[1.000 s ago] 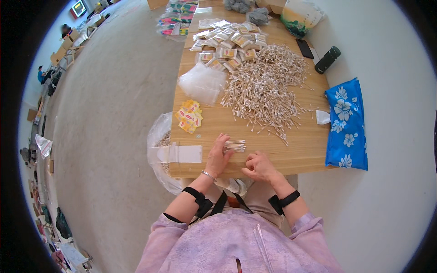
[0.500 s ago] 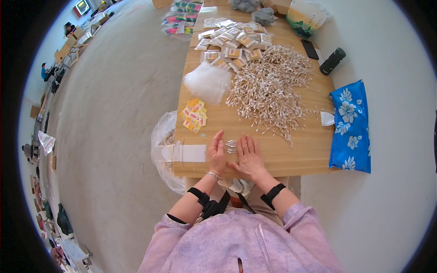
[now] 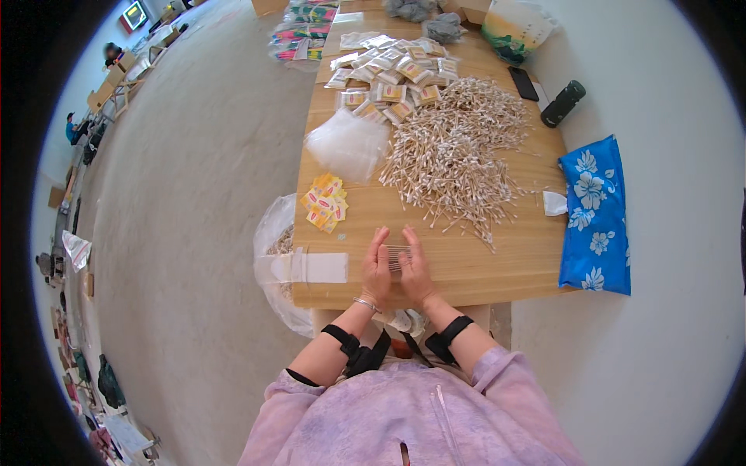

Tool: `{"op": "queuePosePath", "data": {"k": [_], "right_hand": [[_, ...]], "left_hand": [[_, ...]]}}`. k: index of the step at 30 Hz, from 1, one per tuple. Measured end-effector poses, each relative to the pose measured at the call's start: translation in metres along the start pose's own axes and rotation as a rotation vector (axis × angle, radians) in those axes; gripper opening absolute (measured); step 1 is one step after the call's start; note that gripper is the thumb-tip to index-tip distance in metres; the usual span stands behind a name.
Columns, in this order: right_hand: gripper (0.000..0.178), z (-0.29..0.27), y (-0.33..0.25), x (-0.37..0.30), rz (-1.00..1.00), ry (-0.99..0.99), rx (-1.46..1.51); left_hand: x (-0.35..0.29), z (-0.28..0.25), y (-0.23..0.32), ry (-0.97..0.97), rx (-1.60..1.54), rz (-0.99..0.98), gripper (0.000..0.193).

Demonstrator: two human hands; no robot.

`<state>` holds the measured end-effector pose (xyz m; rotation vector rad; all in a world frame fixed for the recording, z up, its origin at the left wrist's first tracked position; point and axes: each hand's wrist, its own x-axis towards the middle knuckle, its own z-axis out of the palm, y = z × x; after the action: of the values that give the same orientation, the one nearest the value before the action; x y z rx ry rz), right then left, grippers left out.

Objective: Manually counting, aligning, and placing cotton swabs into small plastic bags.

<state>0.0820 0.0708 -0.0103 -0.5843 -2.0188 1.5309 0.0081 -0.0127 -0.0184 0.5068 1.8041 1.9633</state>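
Note:
Between my two hands lies a small row of cotton swabs point(image 3: 398, 257) on the wooden table point(image 3: 466, 272), near its front edge. The sticks run crosswise from one palm to the other. My left hand point(image 3: 376, 270) stands on edge at their left ends, fingers together and slightly curved. Against their right ends is my right hand point(image 3: 415, 270), cupped the same way, with its thumb close over the sticks. Both hands together hold the row from its two sides; the palms hide the tips. A big loose heap of cotton swabs point(image 3: 458, 151) spreads beyond my hands.
Left of my hands lie a white card strip point(image 3: 326, 268), yellow printed cards point(image 3: 325, 203) and clear bags point(image 3: 347, 145). Filled packets point(image 3: 388, 70) pile up farther back. A clear bag of swabs point(image 3: 272, 272) hangs at the left edge. At right: blue flowered pouch point(image 3: 597, 217), dark bottle point(image 3: 563, 104), phone point(image 3: 524, 83).
My right hand has turned from lying flat to standing on edge, cupped at the swabs. Both hands now close in on the row from opposite sides. The view has shifted slightly.

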Motion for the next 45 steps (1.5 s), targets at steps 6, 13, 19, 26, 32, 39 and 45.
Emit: {"op": "queuePosePath", "data": {"k": [6,13,19,26,32,39,45], "right_hand": [[0.037,-0.029,0.006,0.024,-0.029,0.308,-0.56],[0.018,-0.049,0.013,0.063,0.21,0.405,-0.923],[0.011,-0.053,0.023,0.049,0.21,0.4,-0.994],[0.008,-0.05,0.006,0.029,-0.101,-0.103,-0.909],[0.006,-0.029,-0.008,0.045,-0.208,-0.259,-0.983],[0.01,-0.027,0.004,0.043,-0.256,-0.044,-0.892],[0.009,-0.021,-0.001,0.031,-0.241,-0.104,-0.823]], "left_hand": [[0.0,-0.009,0.021,-0.29,0.759,0.43,0.045],[0.001,-0.015,0.017,-0.439,0.821,0.507,0.051],[-0.002,-0.016,0.022,-0.432,0.789,0.507,0.052],[-0.002,-0.016,0.014,-0.189,0.512,0.322,0.054],[0.007,-0.021,-0.002,-0.032,0.067,0.051,0.054],[0.011,-0.017,0.004,0.021,-0.049,-0.018,0.049],[0.012,-0.014,0.006,0.033,-0.053,-0.032,0.048]]}}
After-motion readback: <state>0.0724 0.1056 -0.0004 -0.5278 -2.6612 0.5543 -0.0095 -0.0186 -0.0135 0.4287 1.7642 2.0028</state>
